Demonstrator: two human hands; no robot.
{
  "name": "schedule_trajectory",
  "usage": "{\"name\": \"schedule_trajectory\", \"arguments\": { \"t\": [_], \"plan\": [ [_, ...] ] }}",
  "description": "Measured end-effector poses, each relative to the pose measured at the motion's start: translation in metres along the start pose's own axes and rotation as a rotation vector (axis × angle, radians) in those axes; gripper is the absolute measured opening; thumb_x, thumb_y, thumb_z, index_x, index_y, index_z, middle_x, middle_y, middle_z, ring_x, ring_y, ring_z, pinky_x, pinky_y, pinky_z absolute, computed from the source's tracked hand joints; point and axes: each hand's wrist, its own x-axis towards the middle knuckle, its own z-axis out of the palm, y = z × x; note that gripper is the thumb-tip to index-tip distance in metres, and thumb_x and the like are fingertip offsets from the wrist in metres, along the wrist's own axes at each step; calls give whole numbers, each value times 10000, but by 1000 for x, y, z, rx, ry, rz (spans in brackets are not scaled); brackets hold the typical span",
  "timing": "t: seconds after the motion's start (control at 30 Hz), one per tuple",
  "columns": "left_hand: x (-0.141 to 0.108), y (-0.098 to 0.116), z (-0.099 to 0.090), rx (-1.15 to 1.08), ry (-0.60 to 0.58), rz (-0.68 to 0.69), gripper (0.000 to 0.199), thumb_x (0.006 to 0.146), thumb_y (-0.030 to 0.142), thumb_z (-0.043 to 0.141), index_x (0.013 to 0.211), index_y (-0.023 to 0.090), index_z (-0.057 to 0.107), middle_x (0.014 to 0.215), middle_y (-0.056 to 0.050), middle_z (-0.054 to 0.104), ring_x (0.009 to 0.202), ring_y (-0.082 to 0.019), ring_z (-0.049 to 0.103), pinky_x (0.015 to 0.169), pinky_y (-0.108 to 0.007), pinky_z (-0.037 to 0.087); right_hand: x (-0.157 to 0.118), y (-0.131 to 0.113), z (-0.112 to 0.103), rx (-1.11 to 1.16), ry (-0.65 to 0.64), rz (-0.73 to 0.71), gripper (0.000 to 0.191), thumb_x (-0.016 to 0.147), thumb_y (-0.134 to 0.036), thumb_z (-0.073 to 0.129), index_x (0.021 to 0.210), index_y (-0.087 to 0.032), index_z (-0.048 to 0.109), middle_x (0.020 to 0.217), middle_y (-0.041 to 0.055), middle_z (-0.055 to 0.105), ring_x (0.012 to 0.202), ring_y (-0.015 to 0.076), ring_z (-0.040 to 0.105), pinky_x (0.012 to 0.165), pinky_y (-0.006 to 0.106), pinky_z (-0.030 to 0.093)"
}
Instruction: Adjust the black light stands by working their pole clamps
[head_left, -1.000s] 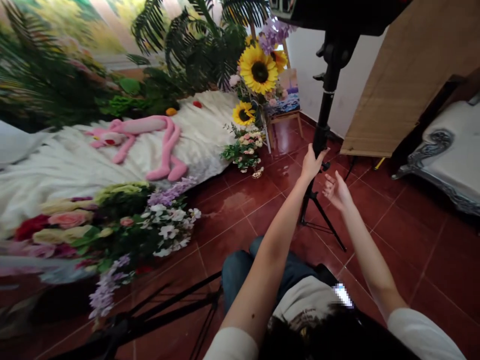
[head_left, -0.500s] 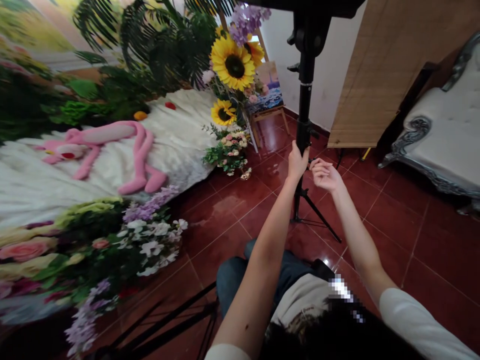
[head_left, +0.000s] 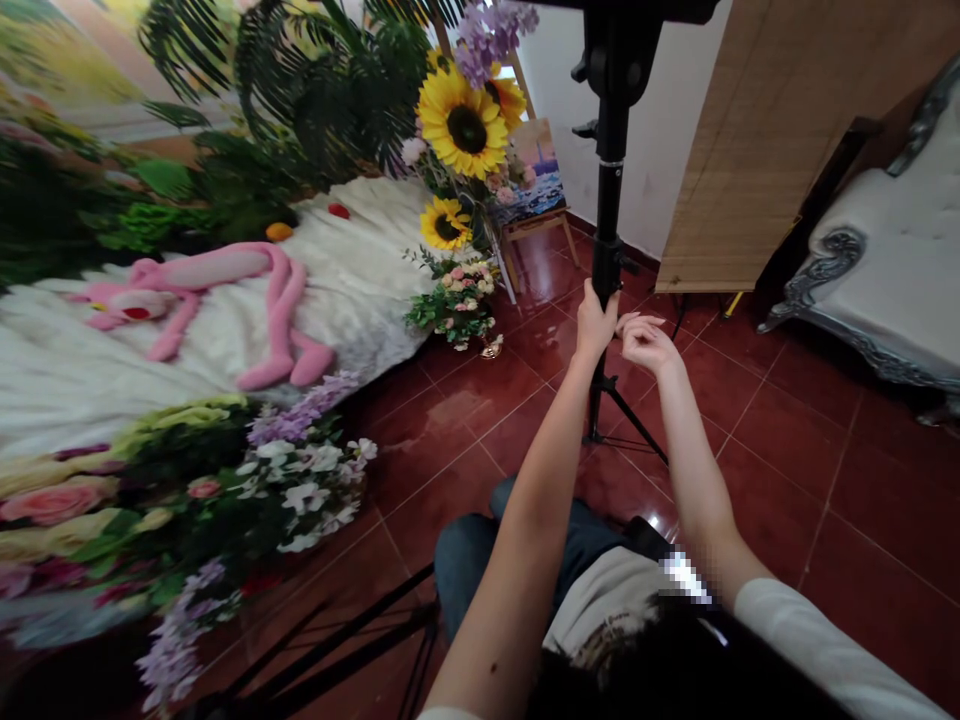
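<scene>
A black stand (head_left: 611, 200) rises upright in front of me, with a dark object cut off at the top edge and tripod legs on the floor. My left hand (head_left: 597, 322) is wrapped round its pole, just below a black clamp collar. Close beside it on the right, my right hand (head_left: 646, 340) is raised with bent fingers and the fingertips near the pole. The thumb and index finger come together at the pole's side; whether a small knob sits between them is too small to tell.
Left, a pink plush toy (head_left: 225, 268) lies on a white fur cover (head_left: 360, 260). Flowers (head_left: 307, 490) and sunflowers (head_left: 465, 128) stand near it. A white sofa (head_left: 892, 270) is at right, a bamboo blind (head_left: 739, 150) behind. Black tripod legs (head_left: 352, 650) cross the lower left.
My right wrist and forearm have shifted slightly left and the right hand has turned a little. My left hand keeps its hold on the pole.
</scene>
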Motion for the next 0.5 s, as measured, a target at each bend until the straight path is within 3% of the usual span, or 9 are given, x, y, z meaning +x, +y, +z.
{"name": "schedule_trajectory", "arguments": {
  "t": [0.1, 0.2, 0.37, 0.43, 0.5],
  "plan": [
    [1, -2, 1, -13, -7, -5, 360, 949, 460, 535, 1228, 231, 518, 890, -70, 699, 739, -187, 651, 705, -325, 488, 1, -6, -8, 48, -34, 103, 274, 1022, -140, 248, 820, -225, 414, 441, -104, 526, 337, 83, 425, 347, 148, 351],
    [1, -1, 1, -21, -7, 1, 379, 945, 469, 543, 1242, 236, 513, 910, -76, 704, 778, -191, 664, 739, -329, 494, 5, -13, -12, -174, -40, 58, 283, 1015, -141, 290, 776, -215, 422, 492, -90, 580, 367, 63, 431, 356, 126, 345],
    [1, 3, -1, -12, -13, -28, 418, 938, 493, 551, 1257, 227, 514, 905, -86, 715, 775, -194, 678, 745, -328, 514, 14, -17, -15, -1153, 218, -299, 239, 946, -280, 583, 732, -197, 516, 535, -52, 599, 369, 50, 304, 338, 155, 228],
    [1, 4, -2, -19, -14, -29, 422, 932, 507, 556, 1249, 230, 517, 889, -76, 714, 774, -193, 682, 749, -325, 520, 13, -16, -16, -1530, 296, -429, 240, 908, -358, 653, 755, -194, 566, 592, -1, 650, 413, 76, 387, 383, 185, 290],
    [0, 4, -3, -23, -13, -22, 420, 928, 521, 558, 1233, 234, 520, 887, -71, 710, 792, -199, 687, 760, -330, 525, 8, -15, -15, -1985, 373, -631, 188, 883, -362, 686, 825, -201, 607, 690, 47, 702, 559, 142, 558, 492, 218, 395]
  ]
}}
